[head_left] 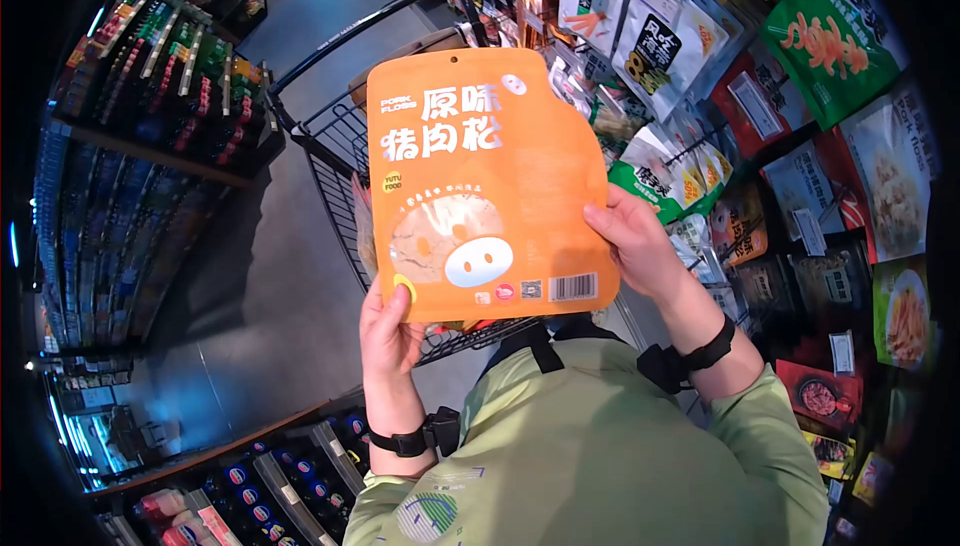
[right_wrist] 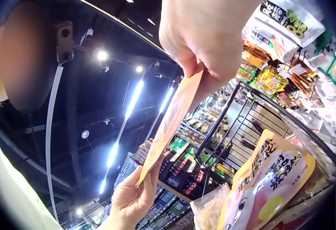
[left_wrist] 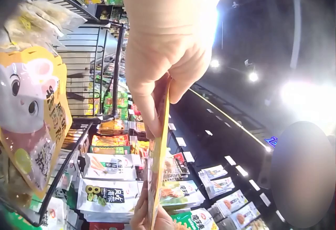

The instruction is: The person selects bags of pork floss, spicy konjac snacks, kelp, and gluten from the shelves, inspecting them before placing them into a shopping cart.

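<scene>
An orange pouch of pork floss (head_left: 560,176), printed with a pig snout and white characters, is held up in front of the body. At its lower left corner my left hand (head_left: 388,336) pinches it, thumb on the front. The right hand (head_left: 640,246) grips the right edge, its thumb also on the printed face. Seen edge-on in the left wrist view, the pouch (left_wrist: 157,167) runs thin between the two hands. In the right wrist view its flat side (right_wrist: 170,122) tilts, with the left hand (right_wrist: 134,196) at the lower end.
Behind the pouch stands a black wire shopping cart (head_left: 325,176). Inside it lies another pouch with a cartoon pig (left_wrist: 31,99). Hanging snack packets (head_left: 660,41) crowd the right side. A stocked shelf (head_left: 150,146) lines the left, across the grey aisle floor (head_left: 240,276). Bottles (head_left: 260,496) sit low in front.
</scene>
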`<state>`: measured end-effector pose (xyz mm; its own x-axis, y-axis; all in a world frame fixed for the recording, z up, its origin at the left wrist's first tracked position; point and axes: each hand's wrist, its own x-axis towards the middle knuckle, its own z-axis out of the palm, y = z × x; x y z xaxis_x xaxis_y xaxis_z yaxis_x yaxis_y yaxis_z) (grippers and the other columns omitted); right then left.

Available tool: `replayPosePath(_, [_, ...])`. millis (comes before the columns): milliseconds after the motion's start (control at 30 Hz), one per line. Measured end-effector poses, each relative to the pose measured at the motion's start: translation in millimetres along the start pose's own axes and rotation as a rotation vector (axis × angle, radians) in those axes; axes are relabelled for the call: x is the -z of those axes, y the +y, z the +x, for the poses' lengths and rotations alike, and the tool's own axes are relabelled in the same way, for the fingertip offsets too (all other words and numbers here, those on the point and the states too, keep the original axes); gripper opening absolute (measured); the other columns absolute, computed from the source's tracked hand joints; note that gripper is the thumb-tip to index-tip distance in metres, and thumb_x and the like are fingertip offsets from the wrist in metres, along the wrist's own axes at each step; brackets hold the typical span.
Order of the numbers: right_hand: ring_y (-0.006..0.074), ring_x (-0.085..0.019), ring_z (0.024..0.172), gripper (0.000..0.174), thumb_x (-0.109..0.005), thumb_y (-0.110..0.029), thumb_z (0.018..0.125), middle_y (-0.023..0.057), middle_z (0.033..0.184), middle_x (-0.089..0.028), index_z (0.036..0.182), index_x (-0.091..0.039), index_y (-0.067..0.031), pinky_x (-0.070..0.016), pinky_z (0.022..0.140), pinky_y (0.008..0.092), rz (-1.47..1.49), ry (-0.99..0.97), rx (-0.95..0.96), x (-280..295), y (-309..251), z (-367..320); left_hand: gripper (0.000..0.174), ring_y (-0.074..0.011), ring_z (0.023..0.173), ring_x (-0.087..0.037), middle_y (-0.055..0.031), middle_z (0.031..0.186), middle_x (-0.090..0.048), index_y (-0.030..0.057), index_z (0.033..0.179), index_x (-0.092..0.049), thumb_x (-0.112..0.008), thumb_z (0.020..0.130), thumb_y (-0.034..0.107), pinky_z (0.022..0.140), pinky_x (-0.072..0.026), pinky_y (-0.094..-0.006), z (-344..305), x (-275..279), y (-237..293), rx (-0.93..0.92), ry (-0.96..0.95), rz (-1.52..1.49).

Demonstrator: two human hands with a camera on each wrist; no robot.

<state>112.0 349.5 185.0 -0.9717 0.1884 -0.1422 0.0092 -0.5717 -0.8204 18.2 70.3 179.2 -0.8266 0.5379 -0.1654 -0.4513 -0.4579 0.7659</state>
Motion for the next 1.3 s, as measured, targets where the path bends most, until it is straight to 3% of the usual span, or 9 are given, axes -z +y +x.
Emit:
replayPosePath(300, [0.0131,-0.059,0.101,0.030,-0.048,-0.012,0.094,0.0088,0.114,-0.059,0.120,-0.050,0.0033,-0.0465,0.088,0.0268,0.086,-0.035,-0.001,-0.2,-1.3,1.8,0.043,-0.0274,0.106,-0.059,-0.0202,0.123,-0.052,-0.0045,0.130,-0.036,-0.049,0.092,0.011,0.082,-0.0560,-0.0377,0.8,-1.7,1.8,0.038,0.017,-0.001])
replayPosePath(367, [0.0131,-0.059,0.100,0.030,-0.048,-0.013,0.095,0.0087,0.113,-0.060,0.120,-0.050,0.0032,-0.0468,0.087,0.0267,0.092,-0.044,-0.006,0.3,-1.5,2.3,0.046,-0.0304,0.110,-0.057,-0.0234,0.127,-0.047,-0.0069,0.133,-0.030,-0.046,0.093,0.012,0.085,-0.0543,-0.0390,1.8,-0.9,0.5,0.026,0.033,-0.008])
replayPosePath(600, [0.0129,-0.059,0.099,0.030,-0.048,-0.014,0.095,0.0083,0.113,-0.060,0.120,-0.050,0.0029,-0.0471,0.086,0.0265,0.091,-0.033,-0.025,0.0,-0.2,3.3,0.046,-0.0305,0.111,-0.056,-0.0241,0.128,-0.046,-0.0075,0.133,-0.029,-0.045,0.094,0.011,0.087,-0.0534,-0.0396,3.3,-0.2,2.9,0.028,-0.003,-0.008])
replayPosePath(867, [0.0116,-0.058,0.101,0.030,-0.048,-0.013,0.095,0.0076,0.114,-0.059,0.120,-0.050,0.0019,-0.0456,0.088,0.0262,0.034,0.021,-0.035,-0.2,0.3,3.7,0.045,-0.0281,0.113,-0.055,-0.0188,0.127,-0.050,-0.0033,0.132,-0.035,-0.050,0.092,0.010,0.090,-0.0505,-0.0395,2.3,0.0,2.3,0.030,-0.003,0.000])
replayPosePath(1167, [0.0130,-0.055,0.106,0.028,-0.048,-0.011,0.094,0.0075,0.116,-0.058,0.120,-0.050,0.0007,-0.0427,0.092,0.0281,0.005,0.042,0.003,2.8,3.4,2.8,0.049,-0.0307,0.112,-0.055,-0.0189,0.128,-0.048,0.0000,0.134,-0.033,-0.052,0.090,0.009,0.086,-0.0528,-0.0421,0.0,4.3,-2.8,0.008,0.028,0.019])
replayPosePath(1233, [0.0130,-0.055,0.106,0.028,-0.048,-0.011,0.094,0.0075,0.116,-0.058,0.119,-0.050,0.0007,-0.0428,0.092,0.0281,0.010,0.045,0.003,3.2,4.7,2.5,0.047,-0.0265,0.115,-0.053,-0.0159,0.128,-0.050,0.0004,0.134,-0.036,-0.052,0.090,0.007,0.094,-0.0467,-0.0399,-0.8,2.3,-0.8,0.043,-0.018,0.002])
replayPosePath(1300, [0.0130,-0.055,0.106,0.028,-0.048,-0.010,0.094,0.0076,0.116,-0.058,0.119,-0.050,0.0006,-0.0428,0.092,0.0281,0.018,0.044,0.002,2.6,5.6,2.3,0.047,-0.0265,0.115,-0.053,-0.0157,0.128,-0.050,0.0003,0.134,-0.036,-0.052,0.090,0.007,0.093,-0.0468,-0.0398,-0.8,2.3,-0.6,0.040,-0.024,0.002])
